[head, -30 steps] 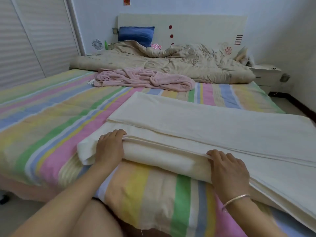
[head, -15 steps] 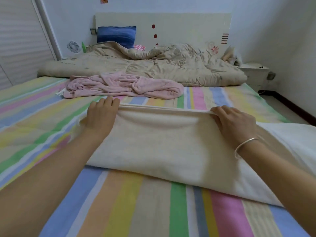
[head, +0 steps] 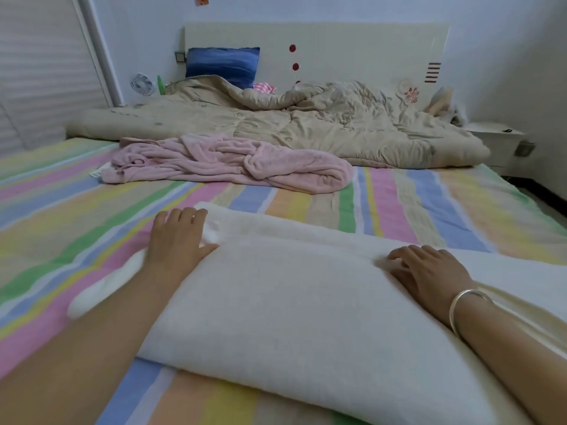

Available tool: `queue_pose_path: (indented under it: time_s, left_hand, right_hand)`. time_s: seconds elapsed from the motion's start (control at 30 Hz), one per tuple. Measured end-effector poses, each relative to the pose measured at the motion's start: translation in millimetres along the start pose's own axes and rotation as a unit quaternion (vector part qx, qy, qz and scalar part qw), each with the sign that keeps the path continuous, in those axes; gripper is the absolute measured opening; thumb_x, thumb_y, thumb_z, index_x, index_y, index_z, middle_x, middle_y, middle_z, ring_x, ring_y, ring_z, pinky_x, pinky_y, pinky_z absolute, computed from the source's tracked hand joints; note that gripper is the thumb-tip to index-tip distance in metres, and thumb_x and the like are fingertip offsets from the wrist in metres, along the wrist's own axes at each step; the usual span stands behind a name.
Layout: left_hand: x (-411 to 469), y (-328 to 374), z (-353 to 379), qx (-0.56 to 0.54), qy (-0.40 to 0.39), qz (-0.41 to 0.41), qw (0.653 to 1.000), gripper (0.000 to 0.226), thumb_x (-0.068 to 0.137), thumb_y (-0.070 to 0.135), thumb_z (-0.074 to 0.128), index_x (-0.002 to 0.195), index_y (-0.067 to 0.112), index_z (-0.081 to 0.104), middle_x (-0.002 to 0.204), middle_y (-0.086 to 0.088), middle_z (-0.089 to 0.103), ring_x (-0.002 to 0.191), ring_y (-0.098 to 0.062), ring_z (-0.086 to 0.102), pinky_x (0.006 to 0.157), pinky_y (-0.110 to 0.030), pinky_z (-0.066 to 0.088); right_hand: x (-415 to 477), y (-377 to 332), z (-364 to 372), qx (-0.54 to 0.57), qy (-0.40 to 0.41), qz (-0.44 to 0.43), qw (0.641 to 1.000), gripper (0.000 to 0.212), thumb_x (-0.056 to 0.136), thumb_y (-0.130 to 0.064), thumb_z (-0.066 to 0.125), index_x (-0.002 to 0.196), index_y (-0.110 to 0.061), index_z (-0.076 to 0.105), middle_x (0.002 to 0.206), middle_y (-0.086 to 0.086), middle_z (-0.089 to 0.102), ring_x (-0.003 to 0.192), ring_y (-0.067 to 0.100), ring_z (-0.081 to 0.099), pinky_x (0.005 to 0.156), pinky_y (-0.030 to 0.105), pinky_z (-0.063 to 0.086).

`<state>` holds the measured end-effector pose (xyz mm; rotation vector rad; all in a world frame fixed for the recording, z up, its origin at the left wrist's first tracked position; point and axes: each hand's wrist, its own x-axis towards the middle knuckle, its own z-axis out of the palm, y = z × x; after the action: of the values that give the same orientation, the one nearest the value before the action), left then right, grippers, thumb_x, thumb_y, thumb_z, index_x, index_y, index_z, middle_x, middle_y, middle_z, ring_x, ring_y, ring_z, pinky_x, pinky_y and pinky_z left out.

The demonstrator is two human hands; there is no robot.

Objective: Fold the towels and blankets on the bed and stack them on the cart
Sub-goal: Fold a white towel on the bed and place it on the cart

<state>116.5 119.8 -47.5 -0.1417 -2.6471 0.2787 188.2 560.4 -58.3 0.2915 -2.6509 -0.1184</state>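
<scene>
A cream blanket (head: 291, 302) lies folded over on the near part of the striped bed (head: 429, 210). My left hand (head: 178, 237) rests on its far left corner, a tuft of cloth pinched between thumb and fingers. My right hand (head: 429, 274), a silver bangle on its wrist, lies palm down on the far edge of the fold, with its fingers curled into the cloth. A crumpled pink towel (head: 227, 161) lies unfolded across the middle of the bed. Behind it a beige quilt (head: 306, 127) is bunched along the headboard. No cart is in view.
A blue pillow (head: 222, 64) leans on the cream headboard (head: 337, 44). A small fan (head: 141, 84) stands at the back left by the louvred wardrobe doors (head: 40, 72). A white bedside table (head: 494, 139) sits at the back right.
Both hands carried the near edge of the cream blanket up and away from me, then laid it down on the far half, making another fold. The camera tilted up and forward.
</scene>
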Motion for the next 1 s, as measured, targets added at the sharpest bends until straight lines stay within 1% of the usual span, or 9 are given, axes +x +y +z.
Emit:
queue_pose_path:
  time_s: [0.17,0.27,0.3,0.4,0.53,0.7,0.83,0.9,1.0]
  left_hand:
    - [-1,25,-11,-0.017,0.111,0.027,0.993,0.063,0.069,0.008,0.075,0.127,0.003,0.052,0.131,-0.02,0.051,0.109,-0.038,0.054,0.092,-0.049,0.042]
    - [-14,31,-27,-0.12,0.18,0.047,0.975,0.031,0.071,0.002,0.05,0.099,0.012,0.06,0.101,-0.007,0.062,0.091,-0.031,0.057,0.074,-0.039,0.041]
    - [-19,29,-31,-0.173,0.166,0.072,0.968,0.026,0.073,0.007,0.045,0.09,0.015,0.063,0.091,-0.002,0.064,0.085,-0.027,0.059,0.07,-0.036,0.041]
    - [-28,8,-23,-0.225,0.007,0.08,0.971,0.032,0.092,0.022,0.038,0.104,0.022,0.068,0.108,0.004,0.069,0.1,-0.023,0.063,0.081,-0.033,0.046]
    - [-35,-31,-12,-0.144,-0.251,-0.039,0.956,0.059,0.101,0.053,0.018,0.155,0.029,0.014,0.162,0.011,0.006,0.149,-0.011,0.009,0.12,-0.042,0.016]
    - [-45,-5,-39,-0.112,-0.205,-0.045,0.971,0.061,0.101,0.053,0.013,0.155,0.026,0.017,0.164,0.001,0.003,0.15,-0.016,0.005,0.121,-0.042,0.005]
    - [-81,51,-79,-0.263,-0.169,-0.004,0.95,0.054,0.103,0.047,0.017,0.151,0.028,0.031,0.162,0.002,0.014,0.149,-0.01,0.012,0.121,-0.034,0.007]
    - [-101,82,-94,-0.273,-0.178,0.027,0.945,0.067,0.095,0.057,0.005,0.15,0.03,0.032,0.161,0.005,0.017,0.148,-0.008,0.013,0.121,-0.033,0.007]
    - [-119,128,-109,-0.272,-0.168,0.062,0.945,0.093,0.073,0.066,-0.012,0.15,0.034,0.03,0.161,0.009,0.018,0.148,-0.006,0.012,0.12,-0.032,0.006]
  right_hand:
    - [7,-61,-28,0.01,0.072,0.013,0.997,0.048,0.057,0.002,0.066,0.102,-0.017,0.067,0.09,0.006,0.064,0.076,0.033,0.061,0.065,0.039,0.05]
    - [-1,-127,-51,0.118,0.038,0.017,0.992,0.026,0.077,-0.02,0.052,0.097,-0.019,0.068,0.099,0.006,0.064,0.085,0.036,0.061,0.069,0.042,0.051]
    - [-5,-150,-57,0.142,-0.029,0.019,0.989,0.043,0.087,-0.036,0.031,0.109,-0.022,0.064,0.114,0.006,0.06,0.101,0.038,0.058,0.083,0.046,0.048]
    - [-14,-190,-60,0.109,-0.219,0.047,0.968,0.098,0.071,-0.074,-0.022,0.149,-0.033,0.018,0.159,0.001,0.01,0.145,0.037,0.007,0.115,0.056,0.005]
    - [-12,-187,-48,0.107,-0.238,0.033,0.965,0.104,0.055,-0.074,-0.026,0.151,-0.039,-0.006,0.161,-0.008,-0.012,0.146,0.031,-0.016,0.114,0.056,-0.012]
    - [-19,-181,-51,0.128,-0.256,0.028,0.958,0.111,0.049,-0.077,-0.03,0.151,-0.041,-0.004,0.16,-0.012,-0.011,0.147,0.023,-0.017,0.116,0.051,-0.014]
    - [-35,-167,-69,0.125,-0.266,0.055,0.954,0.083,0.08,-0.074,-0.01,0.153,-0.037,-0.001,0.161,-0.009,-0.01,0.147,0.017,-0.014,0.118,0.044,-0.011]
    - [-58,-158,-83,0.13,-0.247,0.074,0.957,0.101,0.066,-0.08,-0.023,0.153,-0.035,0.004,0.161,-0.007,-0.006,0.148,0.017,-0.009,0.118,0.041,-0.009]
    - [-106,-135,-99,0.082,-0.175,0.105,0.976,0.115,0.067,-0.073,-0.034,0.146,-0.031,0.037,0.157,0.0,0.027,0.145,0.022,0.024,0.115,0.038,0.005]
